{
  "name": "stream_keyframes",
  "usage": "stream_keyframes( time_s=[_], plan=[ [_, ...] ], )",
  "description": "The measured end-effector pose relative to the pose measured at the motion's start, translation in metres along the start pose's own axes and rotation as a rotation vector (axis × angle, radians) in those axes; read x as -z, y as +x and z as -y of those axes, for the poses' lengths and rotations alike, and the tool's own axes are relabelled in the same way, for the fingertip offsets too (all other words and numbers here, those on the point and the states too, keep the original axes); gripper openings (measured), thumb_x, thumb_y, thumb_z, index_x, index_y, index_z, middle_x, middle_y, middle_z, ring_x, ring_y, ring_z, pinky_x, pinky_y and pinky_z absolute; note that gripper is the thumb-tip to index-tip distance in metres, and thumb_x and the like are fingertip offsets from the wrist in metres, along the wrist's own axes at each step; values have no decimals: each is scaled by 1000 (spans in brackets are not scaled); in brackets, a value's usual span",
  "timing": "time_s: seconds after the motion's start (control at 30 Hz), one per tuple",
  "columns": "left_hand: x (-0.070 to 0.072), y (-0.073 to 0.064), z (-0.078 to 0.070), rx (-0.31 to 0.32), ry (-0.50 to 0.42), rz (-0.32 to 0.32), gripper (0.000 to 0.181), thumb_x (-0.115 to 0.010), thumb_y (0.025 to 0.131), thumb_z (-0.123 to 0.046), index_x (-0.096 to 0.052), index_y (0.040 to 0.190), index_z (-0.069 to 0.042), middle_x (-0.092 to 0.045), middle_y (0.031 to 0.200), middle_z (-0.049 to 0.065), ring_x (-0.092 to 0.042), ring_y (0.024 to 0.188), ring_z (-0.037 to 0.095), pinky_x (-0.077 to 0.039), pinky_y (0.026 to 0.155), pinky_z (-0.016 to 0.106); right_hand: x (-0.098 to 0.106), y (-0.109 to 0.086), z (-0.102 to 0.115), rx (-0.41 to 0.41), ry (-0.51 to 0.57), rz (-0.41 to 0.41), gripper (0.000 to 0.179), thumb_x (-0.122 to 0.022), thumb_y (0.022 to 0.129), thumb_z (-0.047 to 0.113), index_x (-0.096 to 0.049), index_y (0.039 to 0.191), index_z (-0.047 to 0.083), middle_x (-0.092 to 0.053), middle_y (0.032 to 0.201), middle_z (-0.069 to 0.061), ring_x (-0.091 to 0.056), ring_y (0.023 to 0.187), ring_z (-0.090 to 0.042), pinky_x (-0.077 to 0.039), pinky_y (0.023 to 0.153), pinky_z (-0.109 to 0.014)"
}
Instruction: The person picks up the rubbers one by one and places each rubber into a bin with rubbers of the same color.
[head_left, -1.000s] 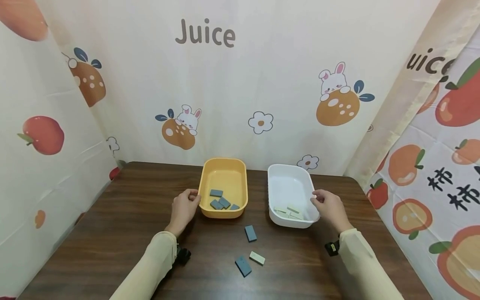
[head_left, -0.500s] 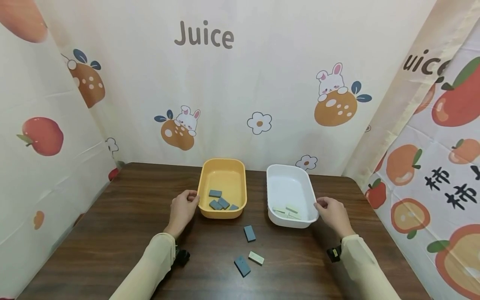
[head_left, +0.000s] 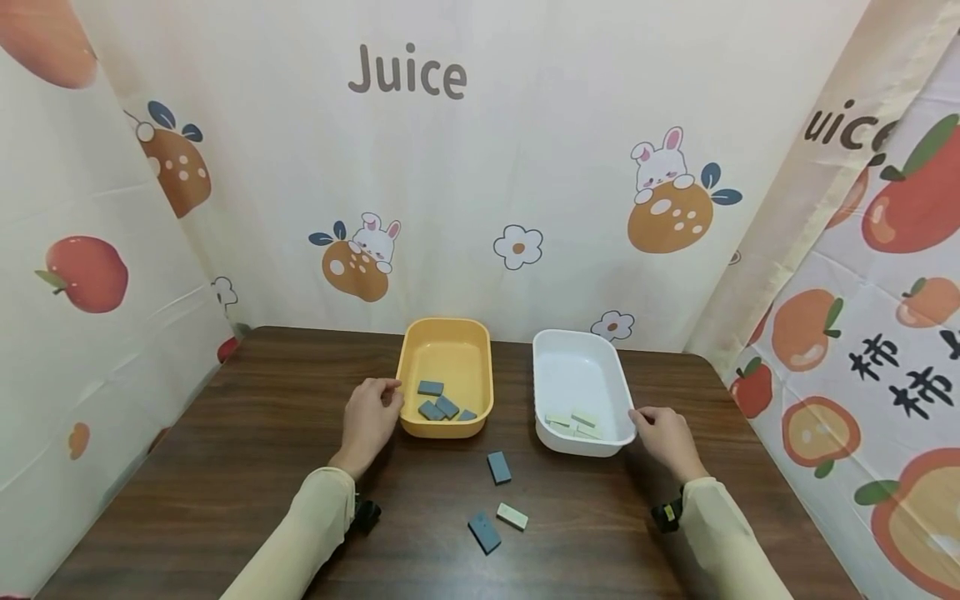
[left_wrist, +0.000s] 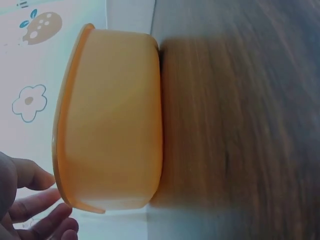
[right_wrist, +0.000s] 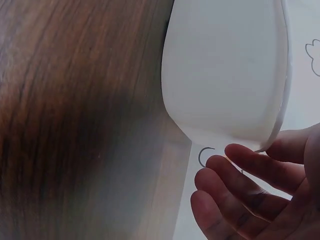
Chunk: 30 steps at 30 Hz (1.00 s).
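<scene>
My left hand (head_left: 366, 421) pinches the left rim of a yellow plastic bin (head_left: 446, 354), thumb and forefinger meeting at its edge. In the left wrist view, the bin's tall side (left_wrist: 112, 120) rises beside the fingers (left_wrist: 32, 174). Several blue-grey blocks (head_left: 431, 388) lie inside, toward the near end. My right hand (head_left: 666, 437) pinches the right rim of a white plastic bin (head_left: 577, 367) near its front corner. Several pale green blocks (head_left: 583, 418) sit in that bin. The right wrist view shows the other fingers (right_wrist: 210, 215) extended below the rim.
Two blue-grey blocks lie loose on the dark wooden table (head_left: 285, 392): one (head_left: 498, 467) between the bins' near ends, one (head_left: 484, 532) closer to me. Beside the latter is a pale green block (head_left: 512, 517). A printed curtain (head_left: 517, 167) hangs behind the table.
My right hand has slid toward me along the white bin's rim. The left hand has shifted slightly at the yellow rim. Bins and blocks stay in place; the head view has drifted slightly.
</scene>
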<state>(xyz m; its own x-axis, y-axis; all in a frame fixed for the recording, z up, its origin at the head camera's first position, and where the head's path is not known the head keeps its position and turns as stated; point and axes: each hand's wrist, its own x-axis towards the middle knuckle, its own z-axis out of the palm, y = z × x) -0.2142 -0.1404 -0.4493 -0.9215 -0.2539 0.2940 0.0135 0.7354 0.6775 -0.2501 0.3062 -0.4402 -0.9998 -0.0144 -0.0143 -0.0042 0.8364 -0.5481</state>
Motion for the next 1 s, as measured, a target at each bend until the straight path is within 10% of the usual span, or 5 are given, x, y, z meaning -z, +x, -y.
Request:
stream_keyframes(
  time_s=[0.7,1.0],
  plan=[
    [-4,-11,-30,-302,-25,-60,15,-66,89,-11,-73,102,-6,-66,95,10,-63,83,23,-54,72,39,-3,1,-1,4,17,-8,44,-44,102,25,-62,120,-12,-64,117,-30,-59,88,-30,-50,78,-47],
    [-9,-20,-39,-298,-96,29,17,-68,88,-10,-72,105,-10,-67,101,6,-66,83,21,-54,72,34,-5,-2,-2,-8,26,2,43,-43,102,24,-63,118,-11,-66,107,-27,-55,81,-27,-46,69,-38]
  ],
)
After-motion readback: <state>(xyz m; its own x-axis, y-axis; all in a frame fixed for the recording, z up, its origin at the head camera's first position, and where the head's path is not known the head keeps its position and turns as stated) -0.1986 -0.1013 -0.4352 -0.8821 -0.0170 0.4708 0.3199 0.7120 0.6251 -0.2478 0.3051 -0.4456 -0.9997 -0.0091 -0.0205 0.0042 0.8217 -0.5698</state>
